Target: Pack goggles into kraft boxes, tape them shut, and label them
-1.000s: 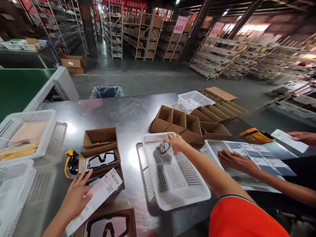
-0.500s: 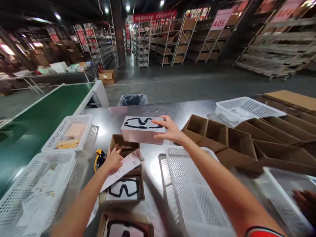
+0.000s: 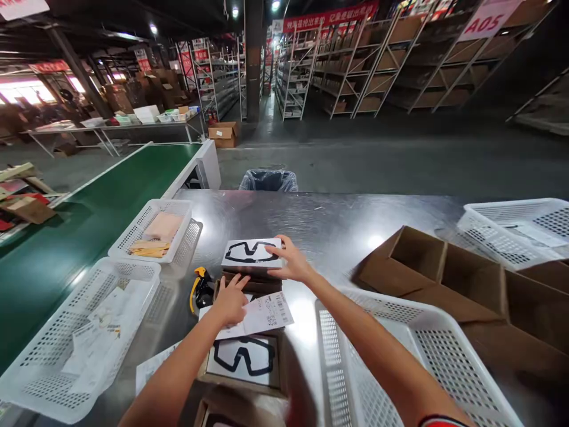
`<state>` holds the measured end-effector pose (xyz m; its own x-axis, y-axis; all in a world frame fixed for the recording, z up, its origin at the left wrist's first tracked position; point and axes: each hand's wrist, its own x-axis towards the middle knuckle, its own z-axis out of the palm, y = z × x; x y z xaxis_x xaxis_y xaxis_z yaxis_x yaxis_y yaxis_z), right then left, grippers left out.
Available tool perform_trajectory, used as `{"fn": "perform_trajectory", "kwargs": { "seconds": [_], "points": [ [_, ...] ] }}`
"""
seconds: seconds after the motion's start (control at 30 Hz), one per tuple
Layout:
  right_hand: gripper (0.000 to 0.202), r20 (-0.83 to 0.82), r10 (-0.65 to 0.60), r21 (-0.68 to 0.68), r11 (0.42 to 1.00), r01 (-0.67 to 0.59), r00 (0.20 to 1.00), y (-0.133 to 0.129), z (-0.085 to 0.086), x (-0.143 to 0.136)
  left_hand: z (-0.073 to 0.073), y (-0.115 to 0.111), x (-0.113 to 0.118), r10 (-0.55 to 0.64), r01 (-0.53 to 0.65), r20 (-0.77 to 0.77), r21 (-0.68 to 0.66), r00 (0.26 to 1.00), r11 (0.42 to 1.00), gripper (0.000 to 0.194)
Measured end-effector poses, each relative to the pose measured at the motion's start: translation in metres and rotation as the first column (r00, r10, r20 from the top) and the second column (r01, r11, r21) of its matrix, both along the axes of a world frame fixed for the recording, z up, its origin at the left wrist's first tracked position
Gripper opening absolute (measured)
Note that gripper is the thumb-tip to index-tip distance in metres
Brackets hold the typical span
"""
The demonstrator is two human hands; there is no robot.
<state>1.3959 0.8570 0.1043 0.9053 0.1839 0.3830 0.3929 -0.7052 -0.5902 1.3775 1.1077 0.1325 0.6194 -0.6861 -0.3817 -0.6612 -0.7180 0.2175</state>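
Observation:
My right hand [image 3: 291, 261] grips the right end of a white box [image 3: 249, 261] printed with black goggles. That box is over the far end of an open brown carton [image 3: 272, 286]; how far it sits inside cannot be made out. My left hand [image 3: 231, 301] has its fingertips on the carton's near side and a printed shipping label [image 3: 271, 312] held under the thumb and palm. Nearer to me, another goggles box [image 3: 242, 359] lies in its own carton, and part of a further carton [image 3: 249, 403] shows below it.
A black and yellow tape dispenser [image 3: 202, 290] stands left of the cartons. White baskets with papers [image 3: 153, 279] and with pinkish packets [image 3: 186, 207] line the left, beside a green conveyor [image 3: 133, 178]. On the right are a white basket [image 3: 427, 314] and open cartons [image 3: 427, 284].
The view has swung left. The white goggles box has come down toward the carton in my right hand. My left hand stays by the carton, and the label now lies flatter.

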Motion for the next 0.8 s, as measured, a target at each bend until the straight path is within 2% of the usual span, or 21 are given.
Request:
{"fn": "perform_trajectory", "kwargs": {
  "seconds": [0.07, 0.17, 0.3, 0.37, 0.47, 0.53, 0.63, 0.7, 0.8],
  "points": [
    [0.064, 0.054, 0.016, 0.006, 1.000, -0.016, 0.998, 0.012, -0.011, 0.002, 0.000, 0.001, 0.000, 0.003, -0.003, -0.002, -0.002, 1.000, 1.000, 0.018],
    [0.064, 0.050, 0.004, -0.022, 1.000, -0.003, 0.999, 0.023, -0.025, 0.006, 0.000, 0.006, 0.002, 0.011, -0.011, 0.006, -0.002, 1.000, 1.000, 0.017],
    [0.065, 0.031, -0.021, -0.123, 0.992, 0.024, 0.999, 0.014, -0.040, 0.002, -0.001, 0.013, 0.005, 0.003, -0.003, 0.000, 0.001, 1.000, 1.000, 0.013],
    [0.061, 0.031, -0.026, -0.196, 0.980, 0.031, 0.999, 0.008, -0.038, -0.002, -0.002, 0.014, 0.006, 0.004, -0.004, -0.010, 0.006, 1.000, 1.000, 0.013],
    [0.040, 0.047, 0.035, -0.337, 0.941, -0.017, 0.998, 0.012, -0.021, 0.005, -0.003, 0.013, 0.006, 0.001, -0.001, -0.003, -0.002, 1.000, 1.000, 0.014],
    [0.033, -0.012, 0.163, -0.467, 0.872, -0.150, 0.986, 0.026, -0.004, 0.020, -0.002, 0.012, 0.006, 0.002, -0.001, 0.005, -0.010, 1.000, 1.000, 0.015],
    [0.043, -0.203, 0.357, -0.565, 0.718, -0.406, 0.912, 0.052, 0.014, 0.049, -0.001, 0.015, 0.007, 0.002, -0.002, -0.025, -0.010, 1.000, 1.000, 0.014],
    [0.052, -0.296, 0.387, -0.589, 0.645, -0.486, 0.873, 0.062, 0.017, 0.063, -0.002, 0.017, 0.007, -0.015, 0.014, -0.040, -0.024, 0.999, 1.000, 0.014],
    [0.061, -0.348, 0.391, -0.611, 0.594, -0.523, 0.852, 0.062, 0.010, 0.073, -0.006, 0.018, 0.008, -0.017, 0.016, -0.016, -0.048, 1.000, 0.999, 0.014]
  ]
}}
